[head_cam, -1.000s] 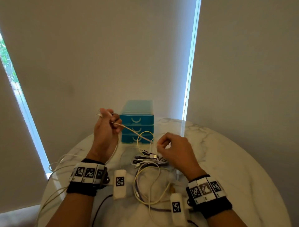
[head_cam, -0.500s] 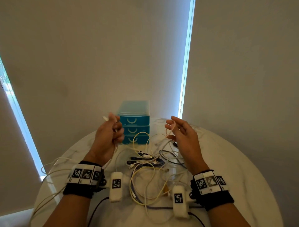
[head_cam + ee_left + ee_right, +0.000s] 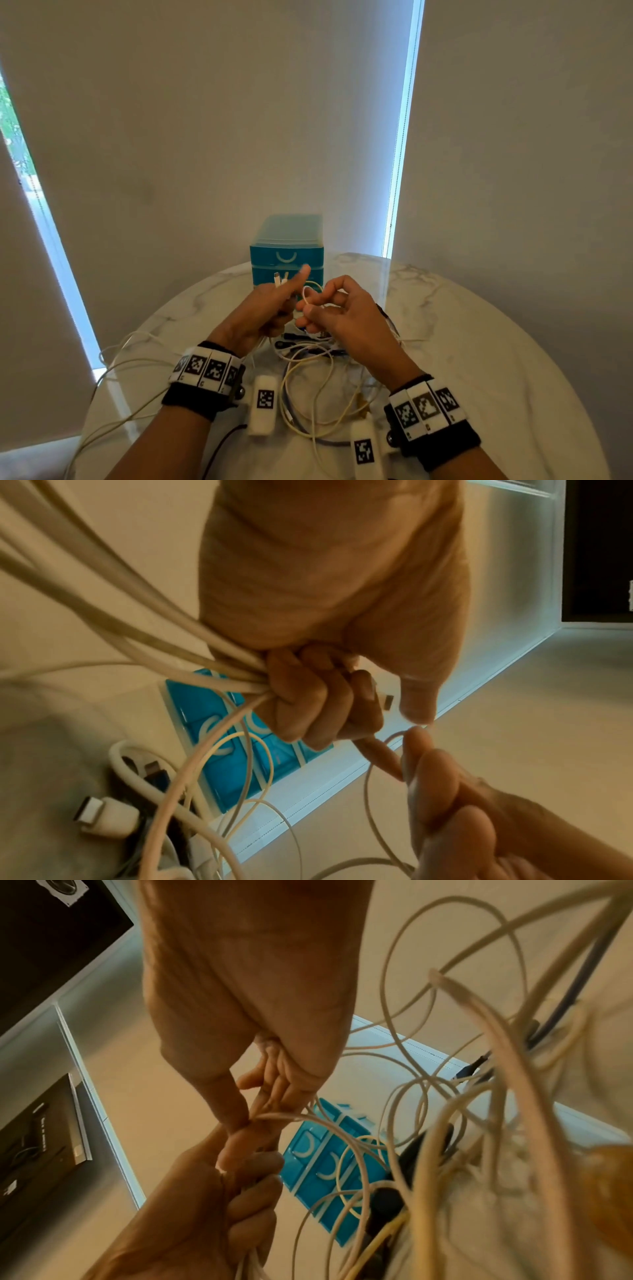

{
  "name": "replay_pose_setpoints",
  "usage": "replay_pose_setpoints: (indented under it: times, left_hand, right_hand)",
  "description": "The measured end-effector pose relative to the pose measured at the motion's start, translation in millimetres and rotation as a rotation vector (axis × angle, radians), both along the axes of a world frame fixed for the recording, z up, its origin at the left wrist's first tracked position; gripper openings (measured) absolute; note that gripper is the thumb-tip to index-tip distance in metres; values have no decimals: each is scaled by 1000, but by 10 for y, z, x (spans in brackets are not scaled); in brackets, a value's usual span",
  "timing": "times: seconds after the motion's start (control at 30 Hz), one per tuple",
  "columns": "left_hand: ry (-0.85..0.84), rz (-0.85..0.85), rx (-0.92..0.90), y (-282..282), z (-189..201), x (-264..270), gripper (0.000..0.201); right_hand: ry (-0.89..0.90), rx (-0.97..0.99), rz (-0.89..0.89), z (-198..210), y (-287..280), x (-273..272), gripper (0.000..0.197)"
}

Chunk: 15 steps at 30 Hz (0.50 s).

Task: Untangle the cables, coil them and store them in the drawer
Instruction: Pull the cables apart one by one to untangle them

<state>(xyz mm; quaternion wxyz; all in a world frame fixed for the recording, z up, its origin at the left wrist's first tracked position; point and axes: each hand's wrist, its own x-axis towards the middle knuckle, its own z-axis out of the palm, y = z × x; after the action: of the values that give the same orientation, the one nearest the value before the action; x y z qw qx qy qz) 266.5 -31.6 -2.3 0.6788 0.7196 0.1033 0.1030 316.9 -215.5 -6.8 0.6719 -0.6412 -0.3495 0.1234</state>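
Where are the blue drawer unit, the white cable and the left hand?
blue drawer unit (image 3: 287,255), head view, top drawer front.
white cable (image 3: 306,295), head view, small loop between the hands.
left hand (image 3: 262,310), head view, back of hand.

Dim, even indoor light, cool daylight glowing through narrow window strips (image 3: 400,130) left and right – the brightest areas, head view bowed at edges (wide-angle), wrist views warm-tinted, near cables (image 3: 85,593) blurred, soft grain

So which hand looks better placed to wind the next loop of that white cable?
The right hand, probably. It pinches the loose run of the white cable and is free to swing. The left hand is fisted round the gathered strands with the plugs sticking up, so it serves as the anchor.
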Motion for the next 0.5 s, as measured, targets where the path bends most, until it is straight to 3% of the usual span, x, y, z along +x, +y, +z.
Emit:
replay_pose_setpoints:
  times: [0.07,0.13,0.23,0.33,0.5]
  left_hand:
    - [-63,4,43,14,-16,-12,42]
    - [-142,12,20,42,-14,-29,31]
    - [-247,5,27,41,-5,-31,31]
    - [-285,31,62,-16,-30,-3,30]
    - [-312,78,-94,54,-12,-2,27]
  right_hand:
    - [-52,-77,0,11,-36,10,29]
    - [-133,-137,-122,37,-95,68,23]
    - [-133,-180,-305,46,-176,193,14]
    - [-116,-214,-316,-25,-174,222,6]
    - [-270,-163,-484,-115,-162,329,21]
